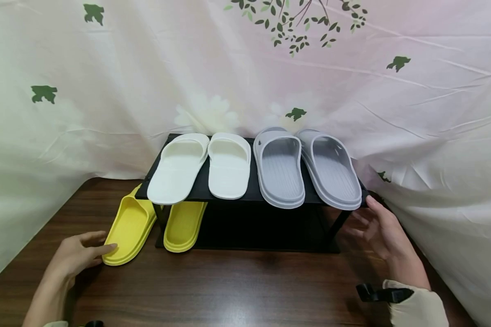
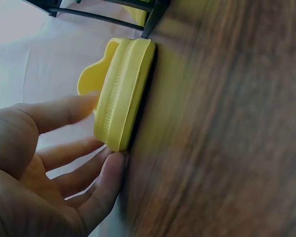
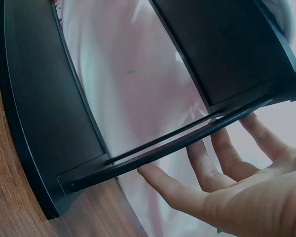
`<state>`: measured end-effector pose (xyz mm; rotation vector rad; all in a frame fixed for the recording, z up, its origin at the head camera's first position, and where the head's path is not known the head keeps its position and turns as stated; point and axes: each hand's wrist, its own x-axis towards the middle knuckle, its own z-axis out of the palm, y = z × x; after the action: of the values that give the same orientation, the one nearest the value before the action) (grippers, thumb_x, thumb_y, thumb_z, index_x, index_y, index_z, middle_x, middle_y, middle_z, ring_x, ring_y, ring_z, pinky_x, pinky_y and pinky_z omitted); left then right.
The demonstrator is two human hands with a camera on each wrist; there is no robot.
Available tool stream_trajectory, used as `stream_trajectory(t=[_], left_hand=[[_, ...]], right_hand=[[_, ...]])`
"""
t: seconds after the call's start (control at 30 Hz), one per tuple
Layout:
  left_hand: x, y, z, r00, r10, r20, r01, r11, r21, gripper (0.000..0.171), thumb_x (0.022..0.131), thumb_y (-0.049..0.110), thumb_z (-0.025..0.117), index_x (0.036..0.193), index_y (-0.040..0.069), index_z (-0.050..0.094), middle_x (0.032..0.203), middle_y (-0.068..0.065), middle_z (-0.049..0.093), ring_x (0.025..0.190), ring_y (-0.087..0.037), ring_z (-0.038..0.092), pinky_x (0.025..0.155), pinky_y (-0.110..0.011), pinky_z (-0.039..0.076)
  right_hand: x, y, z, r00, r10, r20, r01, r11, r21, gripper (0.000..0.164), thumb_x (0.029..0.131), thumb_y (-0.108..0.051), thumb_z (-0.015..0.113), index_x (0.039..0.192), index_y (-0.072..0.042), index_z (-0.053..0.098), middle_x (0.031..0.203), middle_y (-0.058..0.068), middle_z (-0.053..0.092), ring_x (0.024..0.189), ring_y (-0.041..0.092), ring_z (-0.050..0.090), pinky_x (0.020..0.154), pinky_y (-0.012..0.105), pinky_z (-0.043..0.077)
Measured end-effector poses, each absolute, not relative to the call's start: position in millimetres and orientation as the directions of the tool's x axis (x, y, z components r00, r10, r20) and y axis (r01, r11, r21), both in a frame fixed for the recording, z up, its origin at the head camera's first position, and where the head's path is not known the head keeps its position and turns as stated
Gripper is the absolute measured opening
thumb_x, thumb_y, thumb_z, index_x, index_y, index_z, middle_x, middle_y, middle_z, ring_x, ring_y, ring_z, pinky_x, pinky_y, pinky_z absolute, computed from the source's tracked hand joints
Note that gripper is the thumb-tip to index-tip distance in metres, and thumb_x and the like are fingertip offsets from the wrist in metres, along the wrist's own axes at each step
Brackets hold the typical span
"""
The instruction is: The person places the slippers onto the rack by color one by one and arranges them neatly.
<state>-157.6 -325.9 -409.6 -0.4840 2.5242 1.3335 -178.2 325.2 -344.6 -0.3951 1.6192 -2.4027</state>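
Yellow slipper [image 1: 129,228] by the rack's [image 1: 245,190] left leg meets my left hand's [image 1: 78,256] straight fingertips, nudging it; my right hand [image 1: 382,234], fingers relaxed, steadies the rack's right corner.

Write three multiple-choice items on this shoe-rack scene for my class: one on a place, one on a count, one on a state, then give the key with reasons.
1. Where are the grey slippers?
A. right side of the rack's top shelf
B. under the rack
C. in the left hand

2. How many slippers show?
A. four
B. six
C. eight

3. What is the left hand doing?
A. touching a yellow slipper with straight fingers
B. lifting a white slipper
C. lying on the top shelf

Key: 1 A, they lie beside the white pair, near the right hand. 2 B, two white, two grey, two yellow. 3 A, its fingertips meet the slipper's end on the wooden floor.
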Motion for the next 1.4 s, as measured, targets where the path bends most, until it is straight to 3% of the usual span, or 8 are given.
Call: stream_trajectory(t=[0.3,0.47,0.57,0.77,0.9,1.0,1.23,1.4], left_hand=[[-155.2,-330.9,-410.6,-0.915,-0.228,-0.334,-0.404,0.511,0.759,0.07,0.084,0.033,0.068,0.135,-0.007,0.042,0.138,-0.037,0.032,0.075,-0.005,0.064,0.069,-0.029,0.058],[-153.4,-334.6,-412.3,-0.922,-0.203,-0.329,-0.386,0.471,0.793,0.067,0.088,0.032,0.063,0.136,-0.007,0.039,0.122,-0.023,0.054,0.078,-0.002,0.061,0.071,-0.029,0.058],[-152.5,-335.3,-414.1,-0.919,-0.205,-0.337,-0.394,0.438,0.808,0.068,0.088,0.034,0.062,0.138,-0.005,0.037,0.117,-0.015,0.057,0.079,-0.002,0.062,0.072,-0.03,0.059],[-151.2,-340.4,-419.3,-0.921,-0.181,-0.344,-0.386,0.316,0.867,0.075,0.084,0.04,0.068,0.139,0.0,0.037,0.117,-0.004,0.051,0.081,-0.003,0.065,0.078,-0.033,0.058],[-151.5,-344.9,-421.3,-0.913,-0.152,-0.377,-0.404,0.227,0.886,0.074,0.08,0.042,0.071,0.138,0.007,0.041,0.13,-0.009,0.041,0.084,-0.002,0.065,0.082,-0.034,0.057],[-151.4,-347.8,-422.1,-0.903,-0.14,-0.405,-0.425,0.168,0.889,0.072,0.079,0.04,0.073,0.136,0.01,0.042,0.127,-0.004,0.044,0.085,-0.003,0.066,0.084,-0.034,0.056],[-150.2,-351.5,-421.3,-0.909,-0.098,-0.405,-0.405,-0.017,0.914,0.022,0.079,0.026,0.075,0.098,0.031,0.064,0.091,0.021,0.06,0.086,-0.007,0.068,0.082,-0.032,0.056],[-149.1,-351.7,-421.5,-0.927,-0.093,-0.364,-0.356,-0.092,0.93,0.017,0.082,0.019,0.073,0.091,0.033,0.069,0.09,0.019,0.066,0.084,-0.008,0.069,0.078,-0.031,0.058]], right_hand=[[-176.9,324.6,-344.5,-0.944,-0.316,0.1,0.023,-0.364,-0.931,0.039,0.104,-0.023,0.024,0.112,-0.019,0.061,0.11,-0.004,0.067,0.105,0.013,0.06,0.084,0.045,0.052],[-176.5,324.2,-344.7,-0.945,-0.312,0.1,0.022,-0.364,-0.931,0.039,0.104,-0.023,0.024,0.111,-0.02,0.062,0.108,-0.005,0.068,0.104,0.013,0.061,0.084,0.045,0.052],[-176.2,324.0,-345.2,-0.947,-0.305,0.099,0.019,-0.36,-0.933,0.038,0.104,-0.023,0.024,0.111,-0.02,0.062,0.108,-0.005,0.068,0.105,0.013,0.061,0.084,0.045,0.053],[-176.7,324.0,-345.4,-0.948,-0.303,0.094,0.022,-0.36,-0.933,0.039,0.104,-0.023,0.024,0.11,-0.019,0.062,0.108,-0.005,0.068,0.104,0.013,0.061,0.084,0.045,0.053],[-177.9,324.5,-344.8,-0.945,-0.311,0.099,0.02,-0.359,-0.933,0.041,0.104,-0.023,0.024,0.108,-0.018,0.064,0.107,-0.004,0.068,0.104,0.013,0.061,0.084,0.045,0.053],[-178.2,324.8,-344.9,-0.945,-0.31,0.103,0.014,-0.353,-0.936,0.041,0.104,-0.023,0.024,0.108,-0.018,0.065,0.107,-0.004,0.069,0.104,0.014,0.062,0.083,0.045,0.053],[-178.1,324.7,-344.5,-0.945,-0.308,0.107,0.008,-0.35,-0.937,0.041,0.104,-0.022,0.024,0.109,-0.017,0.064,0.108,-0.004,0.069,0.105,0.014,0.062,0.083,0.045,0.054],[-177.5,324.3,-343.7,-0.939,-0.323,0.117,0.005,-0.353,-0.936,0.041,0.105,-0.022,0.022,0.112,-0.017,0.063,0.11,-0.003,0.068,0.106,0.014,0.062,0.084,0.045,0.054]])
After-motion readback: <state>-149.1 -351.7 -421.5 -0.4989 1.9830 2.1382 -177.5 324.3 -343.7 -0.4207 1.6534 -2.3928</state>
